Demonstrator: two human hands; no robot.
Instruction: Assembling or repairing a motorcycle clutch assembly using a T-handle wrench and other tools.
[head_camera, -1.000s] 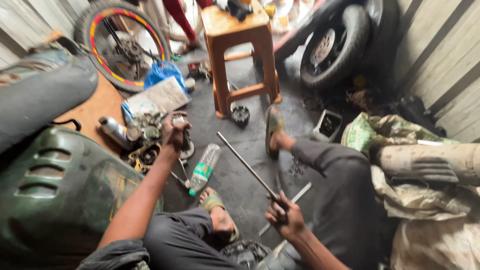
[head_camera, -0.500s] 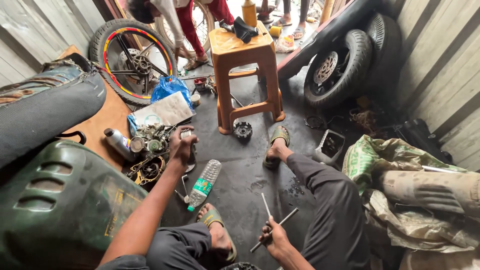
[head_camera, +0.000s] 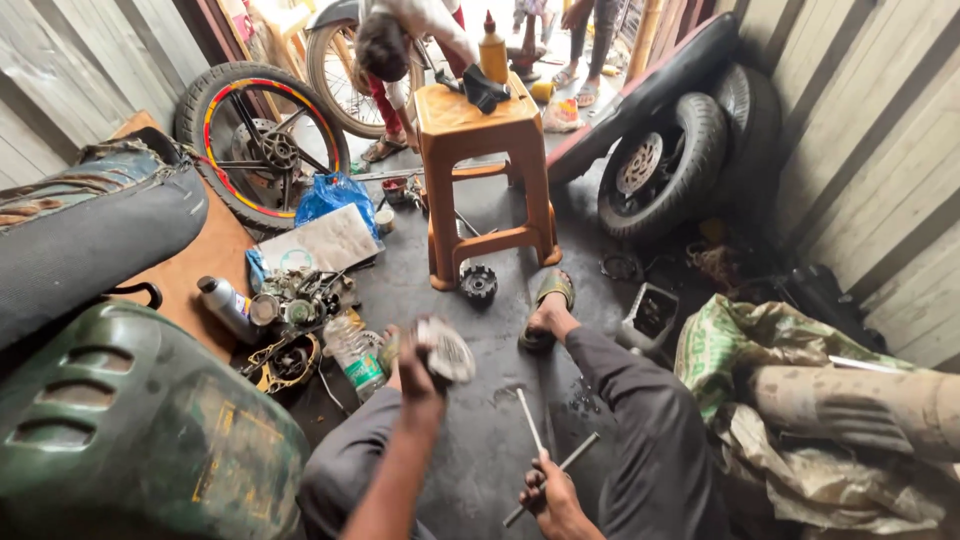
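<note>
Head view: the left hand (head_camera: 415, 365), now lifted off the parts pile, is gripping a blurred round metal part (head_camera: 445, 350) — the right hand (head_camera: 548, 497) is clasping two thin rods (head_camera: 530, 420), one pointing far-left, one far-right.

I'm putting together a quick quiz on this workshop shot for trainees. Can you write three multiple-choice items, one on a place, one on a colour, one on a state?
1. Where does the yellow squeeze bottle stand?
A. on the plastic stool
B. on the floor beside the sandal
C. on the green cover

2. What colour is the plastic stool?
A. blue
B. orange
C. white

3. What is the right hand doing?
A. lying flat and empty on the floor
B. gripping thin metal rods
C. holding a plastic bottle

Answers:
1 A, the bottle sits on the stool's seat beside a dark glove.
2 B, its seat and legs are orange.
3 B, the fingers close around the thin metal rods, while the left hand lifts a blurred pale part.
</note>
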